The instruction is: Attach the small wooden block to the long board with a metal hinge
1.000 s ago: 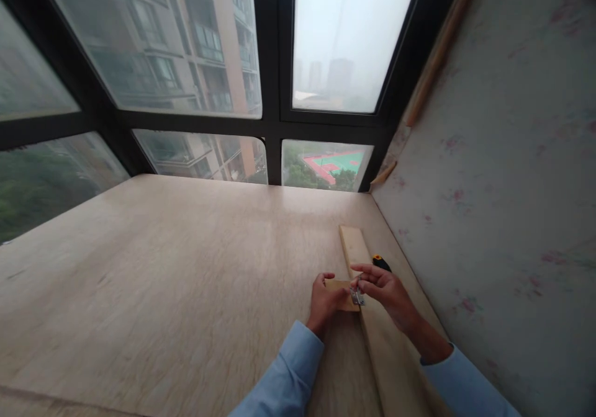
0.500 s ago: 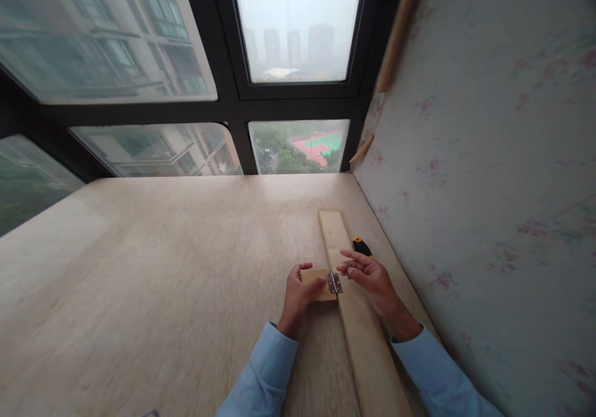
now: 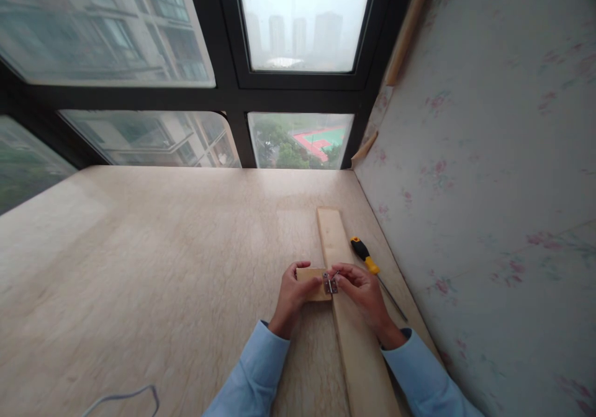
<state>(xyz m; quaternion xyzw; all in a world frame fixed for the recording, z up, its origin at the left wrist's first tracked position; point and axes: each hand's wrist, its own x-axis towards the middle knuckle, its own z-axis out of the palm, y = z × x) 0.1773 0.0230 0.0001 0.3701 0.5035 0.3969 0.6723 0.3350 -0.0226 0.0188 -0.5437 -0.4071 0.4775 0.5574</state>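
My left hand (image 3: 289, 296) grips a short wooden block (image 3: 311, 275), its thumb lying on top and pointing at the hinge. The small metal hinge (image 3: 330, 285) spans the joint where the block's end meets a long wooden board (image 3: 356, 349). Over the hinge's right leaf, my right hand (image 3: 365, 291) pinches a tiny metal screw (image 3: 336, 273) between thumb and fingertips. Its tip is too small to tell whether it sits in a hole. Just right of the board lies a screwdriver (image 3: 362, 251) with a black and yellow handle, its shaft pointing back toward me.
The board and block rest on a wide beige marble-look ledge (image 3: 162, 268). A floral-papered wall (image 3: 488, 187) rises close on the right. Dark-framed windows (image 3: 298, 97) stand at the back. A thin pale cable (image 3: 125, 396) curls at the front left.
My right hand has moved left and down, bringing the pinched screw onto the hinge, its fingers now drawn together. More of the screwdriver shows. My left hand keeps its hold on the block.
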